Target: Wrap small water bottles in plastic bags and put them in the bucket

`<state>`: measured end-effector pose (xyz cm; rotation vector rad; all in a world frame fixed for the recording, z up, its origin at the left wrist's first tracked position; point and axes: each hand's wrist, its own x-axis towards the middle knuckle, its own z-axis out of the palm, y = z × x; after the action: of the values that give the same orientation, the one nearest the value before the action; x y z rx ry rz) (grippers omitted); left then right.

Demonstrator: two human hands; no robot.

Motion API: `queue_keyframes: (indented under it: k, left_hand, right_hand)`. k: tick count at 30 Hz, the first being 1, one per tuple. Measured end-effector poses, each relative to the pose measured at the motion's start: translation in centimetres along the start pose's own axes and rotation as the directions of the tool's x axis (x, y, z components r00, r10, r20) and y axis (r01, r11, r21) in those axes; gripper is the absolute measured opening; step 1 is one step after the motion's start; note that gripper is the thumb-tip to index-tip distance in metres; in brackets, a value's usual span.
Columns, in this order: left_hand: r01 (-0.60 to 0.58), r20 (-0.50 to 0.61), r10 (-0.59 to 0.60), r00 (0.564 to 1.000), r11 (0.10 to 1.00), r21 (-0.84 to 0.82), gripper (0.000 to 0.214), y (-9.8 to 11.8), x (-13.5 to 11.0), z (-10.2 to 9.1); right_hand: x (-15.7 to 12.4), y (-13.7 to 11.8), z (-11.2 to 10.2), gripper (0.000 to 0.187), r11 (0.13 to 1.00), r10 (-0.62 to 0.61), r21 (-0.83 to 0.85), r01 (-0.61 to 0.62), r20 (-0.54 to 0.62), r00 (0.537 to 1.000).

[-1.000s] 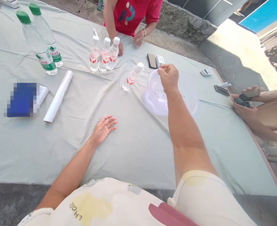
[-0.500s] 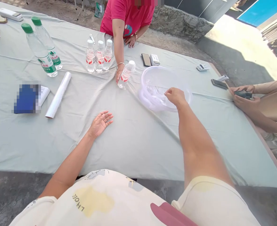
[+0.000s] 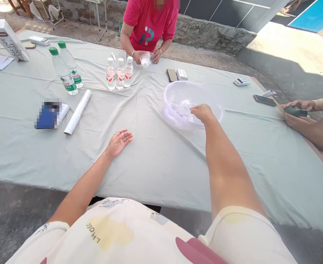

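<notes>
My left hand (image 3: 119, 143) rests palm up on the tablecloth (image 3: 156, 168), its fingers loosely spread and nothing in them. Over the near right part of a translucent plastic basin (image 3: 165, 112) is my right hand (image 3: 204, 113), thumb and fingers pressed together. Crumpled clear plastic (image 3: 184, 107) lies in the basin just beside those fingertips; whether they grip any of it is unclear. Across the table, a person in a pink shirt (image 3: 150, 29) holds a small clear bottle (image 3: 145, 59) in both hands, its white cap tipped toward me.
Several small white-capped bottles (image 3: 120, 75) stand left of that person. Further left are two green-capped water bottles (image 3: 68, 79), a roll of clear film (image 3: 77, 112) and a blurred blue item (image 3: 46, 116). Phones (image 3: 171, 75) lie behind the basin. At right, another person's hands (image 3: 300, 113) hold a dark object.
The person opposite has drawn the small bottle back from beside the basin to their body, now with both hands. My hands stay in nearly the same places. The view has shifted slightly.
</notes>
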<state>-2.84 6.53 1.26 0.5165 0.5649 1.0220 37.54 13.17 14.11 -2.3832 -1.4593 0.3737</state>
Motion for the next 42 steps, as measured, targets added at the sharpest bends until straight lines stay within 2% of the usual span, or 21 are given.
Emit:
queue_keyframes:
  k: [2, 3, 5, 7, 10, 13, 15, 17, 20, 22, 25, 27, 29, 31, 32, 34, 36, 38, 40, 42]
  left_hand:
    - [-0.009, -0.010, 0.009, 1.000, 1.000, 0.015, 0.028, 0.0, 0.0, 0.2]
    - [-0.015, -0.022, 0.016, 1.000, 0.999, 0.028, 0.027, 0.0, 0.0, 0.5]
    - [-0.024, -0.056, 0.029, 0.998, 0.995, 0.092, 0.026, 0.0, -0.3, 1.2]
    - [-0.018, -0.072, 0.035, 0.997, 0.976, 0.216, 0.025, -0.1, -0.8, 2.3]
    - [-0.043, -0.015, 0.054, 0.998, 0.910, 0.412, 0.030, -0.2, -2.3, 5.0]
    - [-0.173, 0.123, 0.127, 0.984, 0.847, 0.503, 0.047, 0.0, -4.2, 7.6]
    - [-0.219, 0.209, 0.120, 0.971, 0.803, 0.554, 0.039, 0.2, -5.2, 8.6]
    - [-0.173, 0.196, 0.069, 0.978, 0.795, 0.582, 0.024, 0.3, -6.0, 8.7]
    - [0.000, 0.017, -0.010, 1.000, 0.863, 0.504, 0.025, -0.1, -6.9, 7.5]
    - [0.104, -0.075, -0.079, 0.994, 0.902, 0.420, 0.030, -0.6, -7.3, 6.3]
    - [0.224, -0.100, -0.201, 0.974, 0.898, 0.378, 0.032, -1.3, -8.0, 4.6]
    - [0.258, -0.122, -0.228, 0.966, 0.882, 0.395, 0.031, -1.3, -8.6, 3.6]
    - [0.252, -0.194, -0.182, 0.964, 0.857, 0.450, 0.027, -1.0, -9.1, 2.9]
    - [0.212, -0.281, -0.074, 0.957, 0.837, 0.504, 0.022, -0.4, -9.3, 2.5]
    - [0.176, -0.301, -0.012, 0.953, 0.834, 0.523, 0.018, -0.1, -9.3, 2.5]
    - [0.090, -0.269, 0.070, 0.961, 0.836, 0.541, 0.017, 0.5, -9.2, 2.7]
    - [0.045, -0.166, 0.059, 0.984, 0.828, 0.559, 0.022, 0.8, -8.9, 3.1]
    - [0.052, -0.108, 0.012, 0.994, 0.824, 0.565, 0.017, 0.9, -8.7, 3.4]
    - [0.071, -0.131, -0.001, 0.991, 0.844, 0.532, 0.017, 0.9, -8.5, 3.3]
    - [0.092, -0.193, 0.001, 0.981, 0.877, 0.472, 0.020, 1.0, -8.4, 2.9]
  right_hand:
    - [-1.8, -0.3, -1.4, 0.021, 0.958, 0.047, 0.285, -0.038, -0.025, 0.999]
    - [-3.0, -0.6, -2.0, 0.020, 0.899, 0.036, 0.438, -0.018, -0.032, 0.999]
    - [-6.1, -1.4, -2.8, 0.015, 0.744, -0.061, 0.665, 0.070, -0.036, 0.997]
    - [-9.9, -2.4, -2.5, 0.016, 0.612, -0.176, 0.785, 0.097, 0.015, 0.984]
    - [-15.5, -3.9, -0.3, 0.032, 0.469, -0.300, 0.883, -0.015, 0.175, 0.938]
    - [-19.9, -5.1, 3.2, 0.040, 0.353, -0.371, 0.911, -0.212, 0.345, 0.862]
    - [-21.8, -5.7, 5.6, 0.040, 0.294, -0.394, 0.903, -0.314, 0.414, 0.821]
    - [-22.9, -6.3, 7.9, 0.041, 0.247, -0.378, 0.896, -0.368, 0.439, 0.815]
    - [-24.0, -7.3, 11.2, 0.046, 0.226, -0.231, 0.892, -0.392, 0.440, 0.868]
    - [-24.7, -8.2, 13.0, 0.050, 0.237, -0.161, 0.888, -0.395, 0.437, 0.885]
    - [-25.7, -9.4, 15.0, 0.051, 0.227, -0.168, 0.893, -0.388, 0.428, 0.888]
    - [-26.1, -9.7, 15.7, 0.050, 0.204, -0.153, 0.895, -0.397, 0.430, 0.890]
    - [-26.3, -9.6, 15.9, 0.050, 0.189, -0.110, 0.885, -0.425, 0.449, 0.887]
    - [-26.4, -9.5, 15.7, 0.049, 0.209, -0.084, 0.871, -0.444, 0.469, 0.879]
    - [-26.4, -9.4, 15.6, 0.047, 0.236, -0.086, 0.865, -0.442, 0.472, 0.877]
    - [-26.7, -9.6, 15.5, 0.041, 0.309, -0.141, 0.857, -0.413, 0.471, 0.871]
    - [-27.1, -10.0, 15.6, 0.034, 0.368, -0.234, 0.852, -0.373, 0.473, 0.850]
    - [-27.5, -10.4, 15.8, 0.031, 0.396, -0.299, 0.850, -0.348, 0.478, 0.826]
    - [-27.8, -10.6, 16.0, 0.029, 0.402, -0.303, 0.852, -0.336, 0.470, 0.829]
    - [-27.9, -10.5, 16.1, 0.030, 0.386, -0.251, 0.861, -0.331, 0.443, 0.860]
